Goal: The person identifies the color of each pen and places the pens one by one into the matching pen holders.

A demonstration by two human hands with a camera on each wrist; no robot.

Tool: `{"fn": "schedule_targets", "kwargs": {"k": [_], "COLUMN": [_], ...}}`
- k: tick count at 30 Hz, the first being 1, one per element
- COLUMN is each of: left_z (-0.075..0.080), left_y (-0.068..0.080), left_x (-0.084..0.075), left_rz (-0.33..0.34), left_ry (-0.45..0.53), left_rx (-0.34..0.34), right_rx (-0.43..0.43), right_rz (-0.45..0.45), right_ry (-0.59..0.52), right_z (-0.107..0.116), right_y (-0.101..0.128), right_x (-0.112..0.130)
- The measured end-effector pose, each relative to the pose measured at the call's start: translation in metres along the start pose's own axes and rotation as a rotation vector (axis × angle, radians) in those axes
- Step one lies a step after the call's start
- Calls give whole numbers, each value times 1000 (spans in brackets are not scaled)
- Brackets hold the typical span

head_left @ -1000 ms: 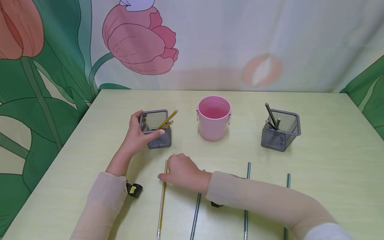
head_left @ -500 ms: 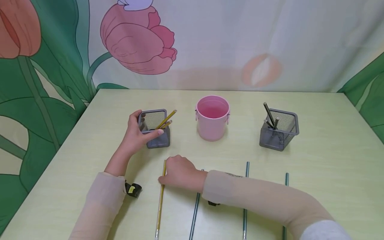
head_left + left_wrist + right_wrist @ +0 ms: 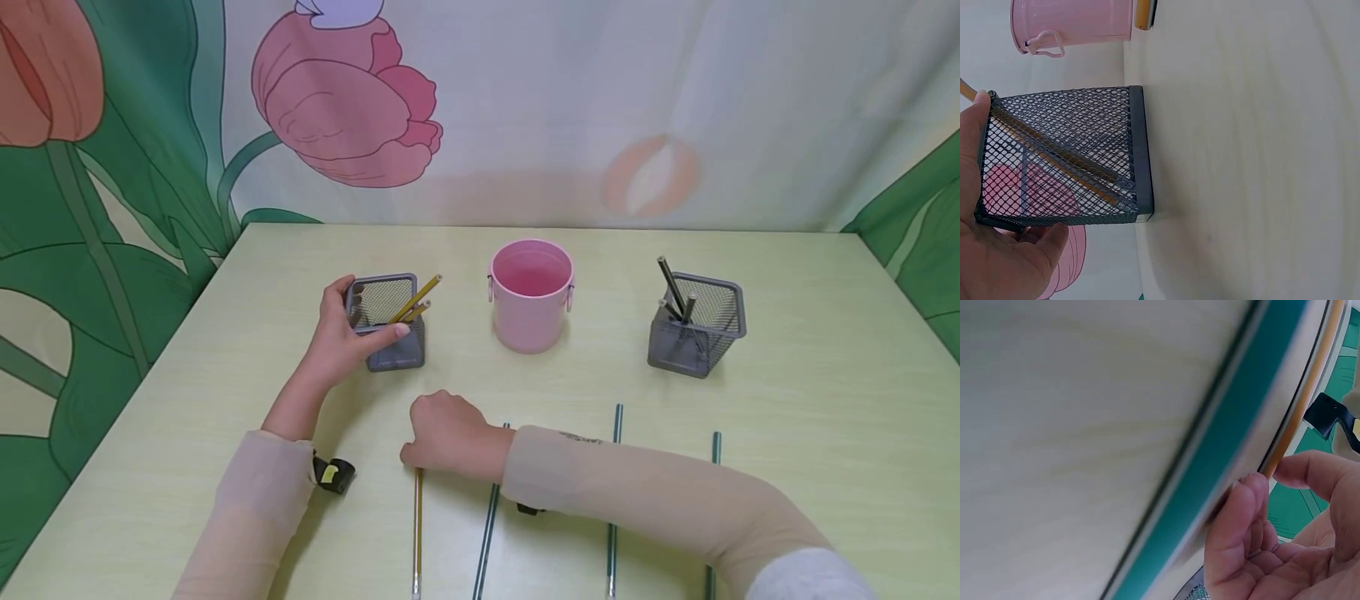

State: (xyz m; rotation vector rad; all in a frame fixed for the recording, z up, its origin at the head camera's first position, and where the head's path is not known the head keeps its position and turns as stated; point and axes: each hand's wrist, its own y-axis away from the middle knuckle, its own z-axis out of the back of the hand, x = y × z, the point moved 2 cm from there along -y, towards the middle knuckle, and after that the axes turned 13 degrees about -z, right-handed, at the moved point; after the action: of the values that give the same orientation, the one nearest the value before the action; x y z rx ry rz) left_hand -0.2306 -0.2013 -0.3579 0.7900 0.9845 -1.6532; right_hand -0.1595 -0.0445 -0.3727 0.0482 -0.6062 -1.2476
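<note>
My left hand [image 3: 337, 346] grips the rim of a grey mesh pencil holder [image 3: 397, 357] standing on the table at the left. Yellow pencils [image 3: 422, 293] lean inside it; in the left wrist view they slant behind the mesh [image 3: 1066, 156]. In front of the holder, my right hand [image 3: 453, 435] pinches a yellow pencil [image 3: 417, 525] near its far end, which the hand hides. The right wrist view has the thumb and fingertips meeting at this pencil [image 3: 1300, 403]. Under the right forearm lies a teal pencil [image 3: 487, 537], partly covered.
A pink bucket [image 3: 531, 321] stands at the table's back middle. To its right is another mesh holder [image 3: 686, 350] with dark pencils [image 3: 672, 283]. Two more teal pencils, one [image 3: 612, 558] and another [image 3: 716, 450], lie under the right arm. A flowered curtain [image 3: 525, 108] hangs behind.
The yellow pencil's near end has swung to the right, and its far end has gone from sight behind my right hand. The left hand keeps its hold on the pencil holder.
</note>
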Motion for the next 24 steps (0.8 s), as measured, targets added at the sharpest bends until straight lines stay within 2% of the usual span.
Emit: {"fn": "schedule_targets", "kwargs": {"k": [17,24], "left_z": [1,1], "left_y": [1,0], "left_x": [1,2], "left_rz": [5,-15], "left_ry": [-21,1], "left_rx": [-2,1], "right_rx": [20,64], "right_rz": [-9,-87], "right_ry": [-1,-114], "right_z": [0,4], "right_y": [-6,-6], "right_x": [0,-3]}}
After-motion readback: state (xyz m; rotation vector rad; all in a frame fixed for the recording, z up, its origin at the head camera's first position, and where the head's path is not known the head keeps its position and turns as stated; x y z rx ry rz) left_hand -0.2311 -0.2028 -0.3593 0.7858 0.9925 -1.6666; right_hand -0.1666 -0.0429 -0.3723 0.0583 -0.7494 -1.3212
